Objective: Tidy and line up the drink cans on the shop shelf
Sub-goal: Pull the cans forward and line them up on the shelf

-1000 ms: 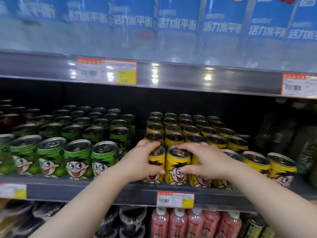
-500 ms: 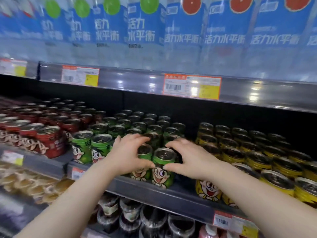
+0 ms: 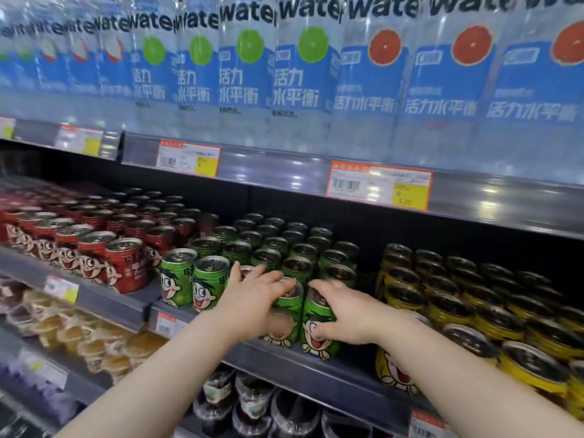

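Green drink cans with a cartoon face stand in rows on the middle shelf [image 3: 278, 363]. My left hand [image 3: 252, 301] wraps round a front-row green can [image 3: 284, 324], its fingers lying over the lid. My right hand [image 3: 347, 314] grips the neighbouring green can [image 3: 319, 346] at the right end of the front row, fingers over the top and thumb on its front. Two more front green cans [image 3: 192, 286] stand to the left. Red cans [image 3: 126, 267] fill the left of the shelf and yellow cans [image 3: 474, 311] the right.
Tall water bottles [image 3: 294, 74] line the shelf above, whose edge carries price tags [image 3: 379, 184]. A small gap separates the green cans from the yellow ones. Below are dark cups [image 3: 252, 403] and packed yellow snacks [image 3: 94, 339].
Both hands left the front yellow cans and moved left to the green cans, and my view swung left with them. They now hold the two rightmost front green cans.
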The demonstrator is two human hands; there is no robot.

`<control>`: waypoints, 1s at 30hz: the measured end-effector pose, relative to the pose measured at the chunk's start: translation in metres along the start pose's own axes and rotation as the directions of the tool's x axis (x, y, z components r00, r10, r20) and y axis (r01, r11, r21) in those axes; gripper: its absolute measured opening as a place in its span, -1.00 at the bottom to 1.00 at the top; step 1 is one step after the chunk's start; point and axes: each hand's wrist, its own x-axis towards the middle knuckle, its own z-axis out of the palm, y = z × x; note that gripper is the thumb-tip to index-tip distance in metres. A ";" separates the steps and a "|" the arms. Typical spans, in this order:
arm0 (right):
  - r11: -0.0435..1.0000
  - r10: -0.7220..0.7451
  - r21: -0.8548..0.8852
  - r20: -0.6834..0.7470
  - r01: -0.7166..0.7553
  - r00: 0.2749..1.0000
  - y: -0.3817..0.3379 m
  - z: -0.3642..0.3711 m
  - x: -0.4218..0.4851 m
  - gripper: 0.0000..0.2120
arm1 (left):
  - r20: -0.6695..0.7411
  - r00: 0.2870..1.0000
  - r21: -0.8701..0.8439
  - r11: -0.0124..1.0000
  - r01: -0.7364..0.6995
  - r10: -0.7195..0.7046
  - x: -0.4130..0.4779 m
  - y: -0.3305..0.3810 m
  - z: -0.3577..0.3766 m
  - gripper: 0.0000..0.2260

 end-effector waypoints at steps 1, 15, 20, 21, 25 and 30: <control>1.000 0.006 0.019 0.005 -0.006 1.000 0.000 0.000 0.000 -0.20 | -0.001 1.000 -0.001 1.000 0.005 -0.005 -0.001 0.001 0.000 -0.31; 0.987 0.115 0.109 0.057 -0.121 0.992 -0.012 -0.004 -0.003 -0.21 | -0.081 0.997 -0.018 1.000 0.002 -0.003 0.002 -0.003 0.009 -0.33; 0.974 0.193 0.106 0.062 -0.199 0.979 -0.020 -0.006 -0.001 -0.21 | -0.154 0.984 0.022 0.996 -0.085 0.088 0.004 -0.013 0.011 -0.33; 0.972 0.212 0.090 0.060 -0.216 0.975 -0.022 -0.006 0.000 -0.20 | -0.152 0.982 0.029 0.994 -0.110 0.113 0.006 -0.015 0.009 -0.32; 0.966 0.252 0.031 0.093 -0.256 0.963 -0.027 -0.012 0.002 -0.23 | -0.082 0.965 0.015 0.968 -0.249 0.249 0.013 -0.029 -0.002 -0.26; 0.904 0.413 0.232 -0.265 -0.358 0.871 -0.004 -0.033 0.015 -0.62 | -0.124 0.955 -0.130 0.950 -0.285 0.270 0.033 -0.070 -0.012 -0.41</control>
